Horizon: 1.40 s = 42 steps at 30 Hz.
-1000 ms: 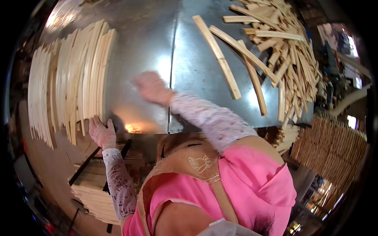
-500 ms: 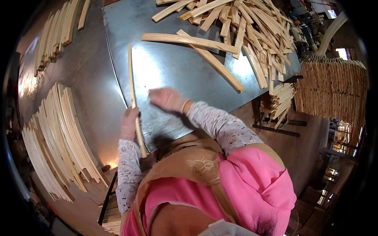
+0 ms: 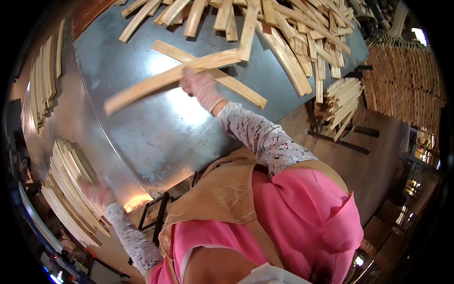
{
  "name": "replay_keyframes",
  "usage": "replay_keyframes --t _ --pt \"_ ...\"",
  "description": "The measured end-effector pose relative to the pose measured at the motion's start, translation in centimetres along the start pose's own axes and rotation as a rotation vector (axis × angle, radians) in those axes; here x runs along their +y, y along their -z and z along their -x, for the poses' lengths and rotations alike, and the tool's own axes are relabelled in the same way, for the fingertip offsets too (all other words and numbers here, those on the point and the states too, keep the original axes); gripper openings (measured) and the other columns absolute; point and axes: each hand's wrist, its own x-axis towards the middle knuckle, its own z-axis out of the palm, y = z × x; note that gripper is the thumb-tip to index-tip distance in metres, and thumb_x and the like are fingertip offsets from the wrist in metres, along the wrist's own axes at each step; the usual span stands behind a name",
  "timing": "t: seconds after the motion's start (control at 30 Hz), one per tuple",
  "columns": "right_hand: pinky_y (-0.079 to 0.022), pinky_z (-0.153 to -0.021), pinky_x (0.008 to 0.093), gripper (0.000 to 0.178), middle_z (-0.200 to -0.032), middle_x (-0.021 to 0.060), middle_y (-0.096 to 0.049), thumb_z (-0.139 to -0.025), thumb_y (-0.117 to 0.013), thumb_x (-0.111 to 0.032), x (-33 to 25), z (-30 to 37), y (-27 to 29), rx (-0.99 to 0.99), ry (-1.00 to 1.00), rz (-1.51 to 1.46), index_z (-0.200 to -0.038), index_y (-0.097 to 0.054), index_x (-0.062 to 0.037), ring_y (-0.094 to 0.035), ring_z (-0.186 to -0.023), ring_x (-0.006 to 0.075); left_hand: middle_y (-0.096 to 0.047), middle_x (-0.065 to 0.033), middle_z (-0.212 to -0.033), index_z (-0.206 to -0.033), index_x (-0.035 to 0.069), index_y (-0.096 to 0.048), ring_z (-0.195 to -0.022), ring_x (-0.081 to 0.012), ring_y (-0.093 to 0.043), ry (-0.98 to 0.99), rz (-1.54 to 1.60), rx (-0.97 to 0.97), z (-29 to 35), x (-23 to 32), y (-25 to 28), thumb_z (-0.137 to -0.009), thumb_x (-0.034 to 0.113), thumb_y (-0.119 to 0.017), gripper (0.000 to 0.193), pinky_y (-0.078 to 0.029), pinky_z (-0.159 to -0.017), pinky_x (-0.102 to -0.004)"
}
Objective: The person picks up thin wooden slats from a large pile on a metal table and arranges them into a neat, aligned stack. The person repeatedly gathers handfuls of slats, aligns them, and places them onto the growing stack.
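A pale wooden slat (image 3: 142, 90) lies slantwise in my right hand (image 3: 201, 89), whose gloved fingers are closed on its near edge. Its left end looks blurred. Under it a second wooden slat (image 3: 241, 89) crosses on the metal tabletop (image 3: 156, 156). My left hand (image 3: 97, 193), in the same kind of thin glove, is at the right edge of a row of wooden slats (image 3: 66, 189) set side by side at the left. Motion smears its fingers, so their grip does not show.
A loose heap of wooden slats (image 3: 283, 28) covers the far part of the table. Another small row of slats (image 3: 43, 80) stands at the far left. Beyond the right table edge are a bundle of slats (image 3: 343, 102) on a dark frame and a tall stack of wood (image 3: 402, 80).
My left hand has moved left to the row of slats; the narrow upright slat it held is no longer at its former place. My right hand has moved forward and taken hold of a slat.
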Motion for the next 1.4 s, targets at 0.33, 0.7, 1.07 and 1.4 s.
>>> replay_keyframes --t 0.33,0.7,1.07,1.4 --pt "-0.056 -0.078 0.0365 0.032 -0.1 0.01 -0.074 -0.106 -0.067 -0.036 1.1 14.1 6.8 -0.028 0.411 0.671 -0.119 -0.071 -0.0066 -0.069 -0.089 0.0215 -0.079 -0.0203 -0.109 -0.16 0.009 -0.048 -0.099 -0.0405 -0.077 -0.597 -0.001 -0.775 13.2 31.5 -11.7 -0.088 0.038 -0.08 0.084 -0.061 -0.088 -0.0496" --pt "-0.056 -0.097 0.0468 0.053 -0.117 0.0306 -0.075 -0.102 -0.07 -0.045 -14.8 25.5 46.7 1.211 0.465 0.573 -0.123 -0.069 0.0037 -0.071 -0.113 0.0481 -0.059 -0.0249 -0.151 -0.146 0.001 -0.063 -0.137 -0.0425 -0.059 -0.817 0.204 -0.842 22.4 49.0 -16.7 -0.085 0.032 -0.083 0.072 -0.048 -0.116 -0.046" --pt "-0.048 -0.114 0.0509 0.066 -0.135 0.0345 -0.069 -0.102 -0.055 -0.049 -26.2 17.5 85.2 1.236 -0.214 0.751 -0.134 -0.065 0.0073 -0.063 -0.131 0.0496 -0.036 -0.0266 -0.171 -0.164 -0.001 -0.043 -0.155 -0.0424 -0.038 -0.277 -0.186 -0.311 25.0 51.7 -28.6 -0.103 0.047 -0.069 0.082 -0.032 -0.129 -0.0445" --pt "-0.053 -0.111 0.0546 0.049 -0.135 0.031 -0.071 -0.105 -0.054 -0.035 -31.5 2.8 94.9 1.281 -0.223 0.77 -0.132 -0.068 0.0028 -0.067 -0.13 0.0501 -0.055 -0.0215 -0.16 -0.166 -0.006 -0.036 -0.135 -0.0367 -0.062 0.133 0.046 -0.407 27.8 51.5 -29.8 -0.106 0.036 -0.071 0.081 -0.05 -0.115 -0.0374"
